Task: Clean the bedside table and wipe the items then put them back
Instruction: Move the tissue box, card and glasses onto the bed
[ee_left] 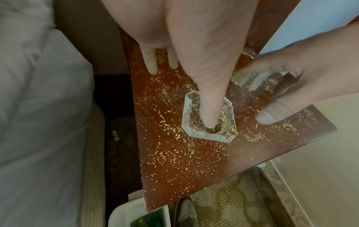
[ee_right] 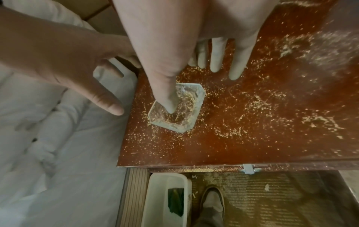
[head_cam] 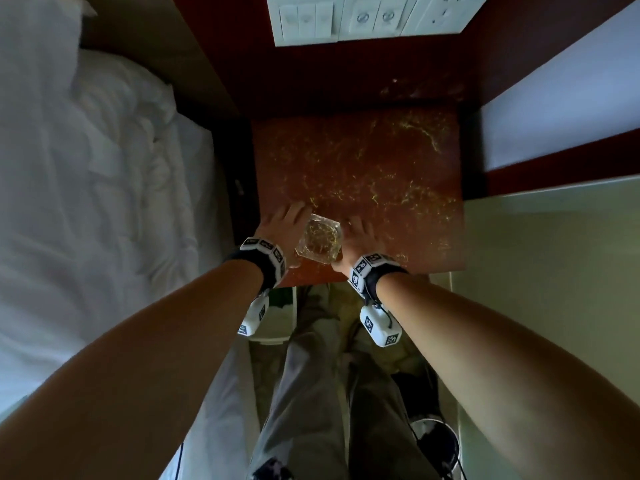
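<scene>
Mostly dim light. Red-brown bench (head_cam: 381, 161) stands between a bed (head_cam: 86, 168) with white linen on the left and a pale wall on the right.

- Glass dish (head_cam: 318, 240): clear, square with cut corners and a round hollow. It sits flat on the bench near the front edge, toward the front left corner. Yellowish grit lies in the hollow.
- Crumbs (head_cam: 408, 192): the same yellowish grit is scattered over most of the bench top, thickest toward the far right.
- Left hand (head_cam: 282, 225): just left of the dish, fingers straight and spread, pointing away. From its wrist camera the thumb crosses in front of the dish. Nothing is gripped, and I cannot tell whether it touches the glass.
- Right hand (head_cam: 358, 237): just right of the dish in the same pose, fingers extended over the bench, thumb lying across the dish in its own wrist view. It holds nothing, and contact is again uncertain.
- Wristbands (head_cam: 266, 252): white blocks printed with black square code patterns, no readable letters.
- Switch panel (head_cam: 363, 17): white, on the wall behind the bench, with rocker switches and sockets. Any markings are too small to read.
- White bin (ee_right: 155, 199): on the floor by the bench's front left corner, something green inside.
- Shoe (ee_right: 212, 201): on patterned carpet below the front edge.
</scene>
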Demonstrator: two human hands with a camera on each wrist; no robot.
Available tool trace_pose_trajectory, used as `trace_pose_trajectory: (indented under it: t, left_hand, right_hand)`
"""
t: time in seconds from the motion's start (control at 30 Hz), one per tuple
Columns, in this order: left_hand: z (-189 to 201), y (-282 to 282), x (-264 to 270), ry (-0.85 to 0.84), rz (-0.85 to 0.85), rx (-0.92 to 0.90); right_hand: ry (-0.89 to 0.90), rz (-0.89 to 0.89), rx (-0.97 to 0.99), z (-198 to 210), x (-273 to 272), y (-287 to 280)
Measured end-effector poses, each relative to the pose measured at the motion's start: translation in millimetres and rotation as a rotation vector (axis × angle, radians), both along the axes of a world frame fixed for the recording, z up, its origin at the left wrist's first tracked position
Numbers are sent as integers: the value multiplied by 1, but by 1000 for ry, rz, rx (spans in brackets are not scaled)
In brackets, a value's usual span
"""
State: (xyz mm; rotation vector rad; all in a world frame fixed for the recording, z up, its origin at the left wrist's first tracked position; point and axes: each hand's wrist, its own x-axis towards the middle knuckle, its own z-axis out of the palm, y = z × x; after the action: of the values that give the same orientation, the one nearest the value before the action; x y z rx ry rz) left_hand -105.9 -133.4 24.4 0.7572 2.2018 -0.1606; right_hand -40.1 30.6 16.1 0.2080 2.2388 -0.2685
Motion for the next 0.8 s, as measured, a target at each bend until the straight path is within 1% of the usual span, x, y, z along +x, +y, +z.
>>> trace_pose_trajectory:
  t: [0.07, 0.2, 0.27, 0.33, 0.4, 0.57, 0.67, 0.8]
  left_hand:
    - [-17, 4, -1, 14, -41, -3]
    - [-44, 11, 1, -30, -69, -4]
    - [-55, 13, 3, -40, -88, -13]
    - [-64, 13, 5, -15, -125, -32]
    - [-69, 13, 7, 38, -146, -29]
    - [-77, 14, 9, 168, -221, 57]
    - [-80, 15, 8, 166, -247, 55]
    - [-76, 21, 4, 116, -258, 22]
  right_hand:
    - [-22, 15, 7, -15, -2, -2]
    - [-46, 58, 27, -35, 0, -8]
    - [-35, 78, 44, -42, 2, -12]
    - [-7, 106, 67, -48, 3, -15]
    - [19, 143, 92, -51, 2, -18]
    - [93, 246, 146, -53, -4, -26]
    - [78, 277, 160, -52, -9, -29]
    - [65, 293, 149, -48, -12, -28]
